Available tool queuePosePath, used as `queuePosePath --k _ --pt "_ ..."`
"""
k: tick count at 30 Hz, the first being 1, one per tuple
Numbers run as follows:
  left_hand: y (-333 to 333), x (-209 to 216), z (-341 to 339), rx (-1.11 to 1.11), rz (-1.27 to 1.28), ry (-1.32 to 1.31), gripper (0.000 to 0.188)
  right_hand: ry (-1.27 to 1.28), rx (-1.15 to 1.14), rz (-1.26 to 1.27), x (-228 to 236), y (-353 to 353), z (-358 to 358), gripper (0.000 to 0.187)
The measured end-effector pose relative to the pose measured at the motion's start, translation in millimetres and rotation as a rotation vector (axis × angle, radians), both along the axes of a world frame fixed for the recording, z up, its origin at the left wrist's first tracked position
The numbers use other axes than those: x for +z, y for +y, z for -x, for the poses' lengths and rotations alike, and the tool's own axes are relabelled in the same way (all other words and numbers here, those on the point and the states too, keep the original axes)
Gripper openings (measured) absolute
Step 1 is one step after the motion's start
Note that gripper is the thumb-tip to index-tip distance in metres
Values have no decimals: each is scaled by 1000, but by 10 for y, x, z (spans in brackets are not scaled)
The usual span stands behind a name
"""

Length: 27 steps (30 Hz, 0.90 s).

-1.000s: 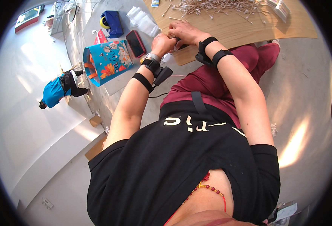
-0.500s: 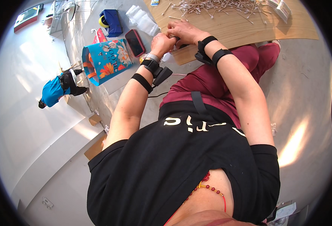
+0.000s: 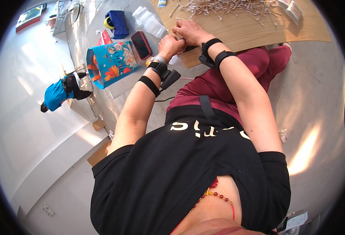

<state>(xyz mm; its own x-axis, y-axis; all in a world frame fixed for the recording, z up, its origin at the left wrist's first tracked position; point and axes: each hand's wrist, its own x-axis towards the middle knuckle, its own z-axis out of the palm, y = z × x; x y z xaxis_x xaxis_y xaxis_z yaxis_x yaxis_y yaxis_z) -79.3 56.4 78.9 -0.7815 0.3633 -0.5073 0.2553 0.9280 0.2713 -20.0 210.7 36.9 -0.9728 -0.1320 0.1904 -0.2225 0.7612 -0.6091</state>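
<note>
At the near left corner of the wooden board [image 3: 235, 37], my left hand [image 3: 171, 46] is closed, with its fingers curled toward the right hand. My right hand [image 3: 191, 32] lies close beside it, its fingers bent and drawn together over the board's edge. Something dark shows by the fingers, but the hands cover most of it and its kind cannot be made out. Just beyond, a heap of loose cotton swabs [image 3: 229, 7] spreads over the board. Clear plastic bags [image 3: 149, 22] lie to the left of my hands.
Left of my hands are a phone [image 3: 142, 45] in a red case, a blue floral paper bag [image 3: 113, 64] and a blue tape dispenser [image 3: 117, 25]. A clear packet of swabs [image 3: 291, 11] is at the far right. Another person [image 3: 59, 94] in blue bends over at far left.
My right wrist and forearm have shifted slightly left. Both hands stay close together at the board's corner, with only small finger movement.
</note>
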Motion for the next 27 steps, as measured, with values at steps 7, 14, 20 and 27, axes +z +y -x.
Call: queuePosePath --k 7,14,20,27 --pt "26 18 39 59 -36 -86 38 103 -152 -99 -253 -157 -428 67" --pt "-13 112 28 41 -65 -130 40 -119 -237 -317 -94 -509 -913 81" --pt "29 110 9 39 -59 -103 38 -187 -236 -337 -36 -655 -880 93" --pt "-26 12 60 -28 -2 -44 38 -160 -277 -256 -28 -693 -877 98"
